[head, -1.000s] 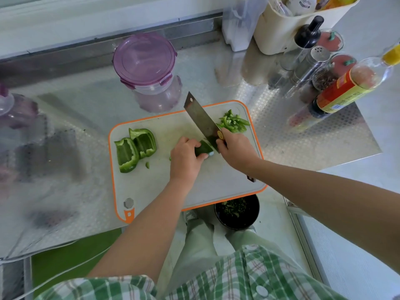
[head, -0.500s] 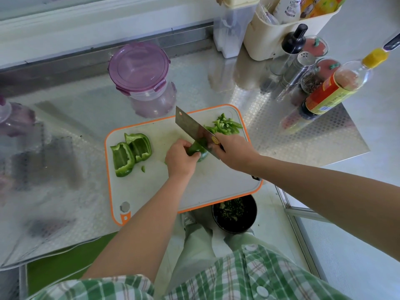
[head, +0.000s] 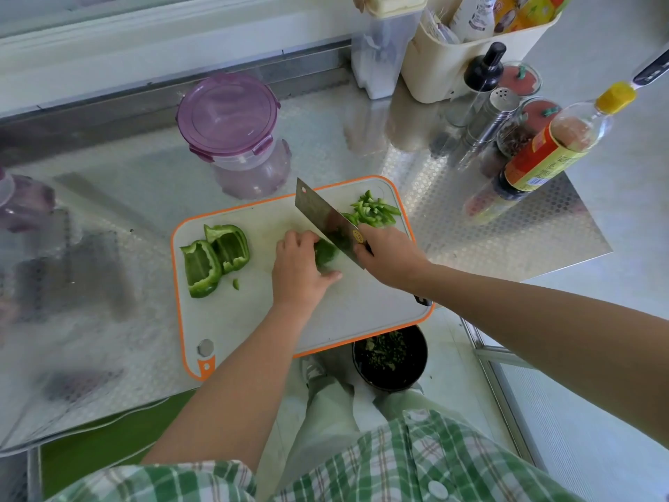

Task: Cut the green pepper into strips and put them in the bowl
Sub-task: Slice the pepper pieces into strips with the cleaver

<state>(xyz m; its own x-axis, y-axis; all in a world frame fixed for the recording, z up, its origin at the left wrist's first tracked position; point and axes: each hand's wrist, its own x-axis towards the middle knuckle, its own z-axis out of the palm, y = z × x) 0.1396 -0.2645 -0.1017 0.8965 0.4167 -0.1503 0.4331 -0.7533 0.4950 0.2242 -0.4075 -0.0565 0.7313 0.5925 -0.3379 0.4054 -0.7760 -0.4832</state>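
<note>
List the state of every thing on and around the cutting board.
left hand: holds pepper piece down on cutting board.
right hand: grips cleaver.
cleaver: blade against the pepper piece.
two pepper chunks: uncut, board's left.
pepper strips: cut, piled far right on board.
black bowl: below board's near edge, holds green bits.
purple-lidded container: closed.
yellow-capped bottle: capped.

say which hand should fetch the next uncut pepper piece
Probably left: the left hand, though holding the current piece, is nearer the uncut pepper pieces; the right hand grips the cleaver.
</note>
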